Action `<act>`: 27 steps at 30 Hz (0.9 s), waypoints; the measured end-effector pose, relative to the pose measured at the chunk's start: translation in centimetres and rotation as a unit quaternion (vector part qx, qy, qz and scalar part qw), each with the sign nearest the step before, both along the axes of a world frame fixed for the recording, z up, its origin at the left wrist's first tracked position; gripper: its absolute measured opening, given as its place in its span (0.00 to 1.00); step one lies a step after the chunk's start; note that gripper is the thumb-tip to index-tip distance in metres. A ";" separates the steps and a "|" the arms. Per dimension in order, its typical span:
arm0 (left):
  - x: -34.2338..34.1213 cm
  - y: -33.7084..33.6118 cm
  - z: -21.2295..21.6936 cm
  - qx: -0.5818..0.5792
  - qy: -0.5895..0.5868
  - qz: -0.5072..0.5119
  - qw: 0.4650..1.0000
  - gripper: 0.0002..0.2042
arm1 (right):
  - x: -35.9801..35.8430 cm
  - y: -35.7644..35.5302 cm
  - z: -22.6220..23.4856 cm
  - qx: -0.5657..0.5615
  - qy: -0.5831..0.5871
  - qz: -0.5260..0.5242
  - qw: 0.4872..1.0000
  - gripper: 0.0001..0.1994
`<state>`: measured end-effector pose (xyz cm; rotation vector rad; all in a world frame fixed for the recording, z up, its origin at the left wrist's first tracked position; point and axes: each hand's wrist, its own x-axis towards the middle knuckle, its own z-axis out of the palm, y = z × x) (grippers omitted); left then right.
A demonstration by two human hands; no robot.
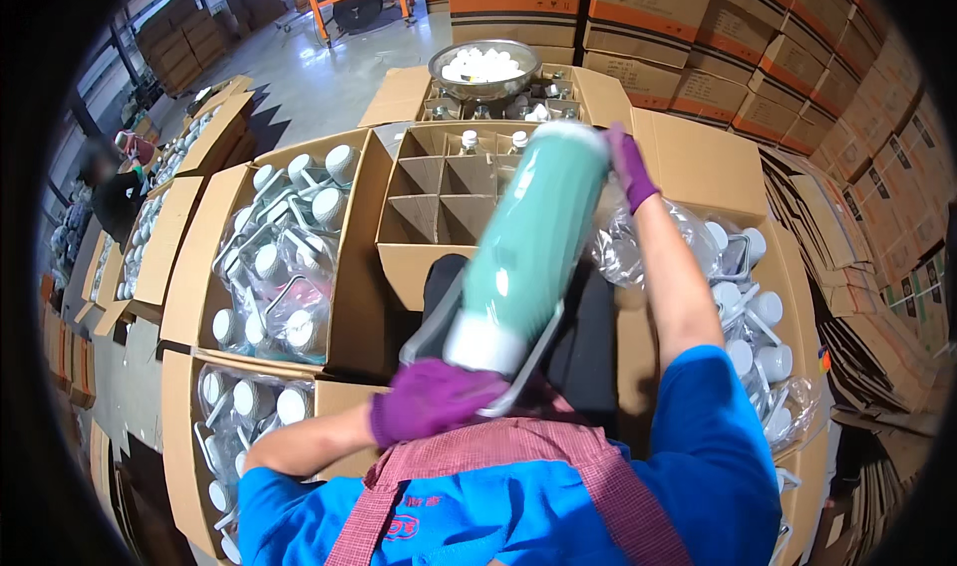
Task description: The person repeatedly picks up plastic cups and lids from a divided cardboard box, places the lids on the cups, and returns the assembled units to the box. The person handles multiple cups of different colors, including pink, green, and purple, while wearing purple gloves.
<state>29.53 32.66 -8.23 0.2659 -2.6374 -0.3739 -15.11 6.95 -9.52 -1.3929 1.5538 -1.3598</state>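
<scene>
I hold a large mint-green bottle [528,242] with a white cap and a grey wire handle, tilted away from me over my lap. My left hand [429,399], in a purple glove, grips its near capped end. My right hand [628,167], also gloved purple, rests on its far end. Just beyond the bottle stands an open cardboard box with cell dividers [439,202]; two small white-capped bottles [467,141] sit in its far cells.
Open boxes of clear white-capped bottles [284,257] lie to my left, with more bagged bottles [748,307] at my right. A metal bowl of white caps [484,68] sits on a farther box. Stacked cartons [718,38] rise behind. A person [115,192] sits far left.
</scene>
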 end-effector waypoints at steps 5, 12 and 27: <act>-6.3 -8.3 4.7 0.141 0.191 -0.005 0.971 0.21 | 11.1 2.7 -8.8 -0.163 -0.010 -0.005 0.987 0.22; -8.2 -21.8 3.2 0.455 0.224 0.150 0.849 0.24 | 10.0 3.3 -1.6 -0.166 -0.004 0.132 0.977 0.21; -10.7 -34.6 -0.3 0.386 0.187 0.155 0.890 0.39 | 9.8 -5.7 -0.4 -0.115 -0.125 0.273 0.947 0.21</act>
